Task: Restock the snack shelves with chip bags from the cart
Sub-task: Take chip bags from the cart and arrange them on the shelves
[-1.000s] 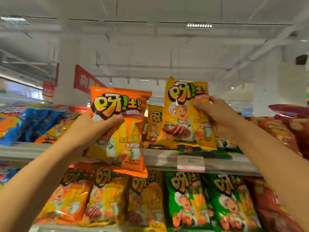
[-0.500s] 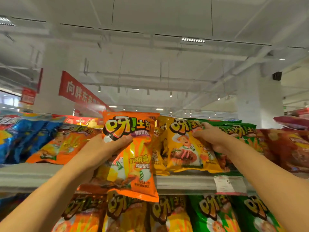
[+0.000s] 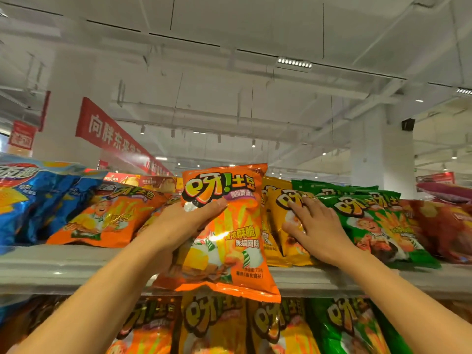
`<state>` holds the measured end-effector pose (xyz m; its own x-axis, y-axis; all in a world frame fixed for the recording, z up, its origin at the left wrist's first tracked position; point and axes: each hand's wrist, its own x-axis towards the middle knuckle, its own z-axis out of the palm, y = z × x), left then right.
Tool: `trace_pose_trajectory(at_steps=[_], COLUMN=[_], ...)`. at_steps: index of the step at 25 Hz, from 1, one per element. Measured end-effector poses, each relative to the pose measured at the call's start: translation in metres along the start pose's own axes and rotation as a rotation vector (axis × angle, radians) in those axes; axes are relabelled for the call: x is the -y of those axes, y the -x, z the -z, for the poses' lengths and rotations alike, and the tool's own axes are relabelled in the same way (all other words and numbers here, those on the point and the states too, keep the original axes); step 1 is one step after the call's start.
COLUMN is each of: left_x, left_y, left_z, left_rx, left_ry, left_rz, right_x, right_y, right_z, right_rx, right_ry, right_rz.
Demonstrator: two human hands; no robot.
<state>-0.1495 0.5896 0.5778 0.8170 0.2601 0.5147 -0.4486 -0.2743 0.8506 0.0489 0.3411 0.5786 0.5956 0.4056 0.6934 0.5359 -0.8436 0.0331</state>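
Chip bags everywhere, and 1 orange bag (image 3: 224, 233) is up in the left hand (image 3: 178, 226), thumb pressed across its front and the other fingers wrapped behind it, clamped tight. It hangs upright in front of the top shelf (image 3: 63, 267), its bottom edge dropping past the shelf lip. Big yellow lettering across the top reads 呀!土豆, with 香浓酥脆 and 吮指回味 lower down and a small 70克 near the bottom.

Over on the other side, the right hand (image 3: 319, 226) lies flat with fingers spread apart, palm pushing on a yellow bag (image 3: 283, 221) that stands on the shelf just beside the orange one. Same 呀!土豆 logo there, partly covered. Touching that hand's far side are green bags (image 3: 378, 226) with a cartoon chef, then dark red bags (image 3: 444, 226). Orange bags (image 3: 102, 218) and blue bags (image 3: 30, 198) lean back at the left end. A red banner (image 3: 112, 136) hangs from the ceiling, starting 向胖东来.
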Motion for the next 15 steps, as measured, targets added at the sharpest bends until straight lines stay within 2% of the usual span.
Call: trace_pose_trajectory(at_steps=[5,7,10,12,15], left_x=[-0.010,-0.021,-0.038,-0.045,-0.039], left_y=[-0.002,-0.002,-0.006,-0.013,-0.022], left_z=[0.020,0.040,0.077,0.106,0.138], left_rx=[0.031,0.066,-0.034,-0.136,-0.244], left_ry=[0.040,0.054,-0.001,-0.031,-0.094], left_rz=[-0.028,-0.029,-0.030,-0.055,-0.057], right_x=[0.010,0.023,0.068,0.112,0.164], right_y=[0.004,0.007,0.013,0.015,0.014], right_z=[0.010,0.023,0.040,0.042,0.027], right_rx=[0.069,-0.022,-0.222,-0.173,-0.057], right_ry=[0.040,0.003,-0.189,-0.290,-0.207], right_rz=[-0.061,-0.049,0.105,0.276,0.434])
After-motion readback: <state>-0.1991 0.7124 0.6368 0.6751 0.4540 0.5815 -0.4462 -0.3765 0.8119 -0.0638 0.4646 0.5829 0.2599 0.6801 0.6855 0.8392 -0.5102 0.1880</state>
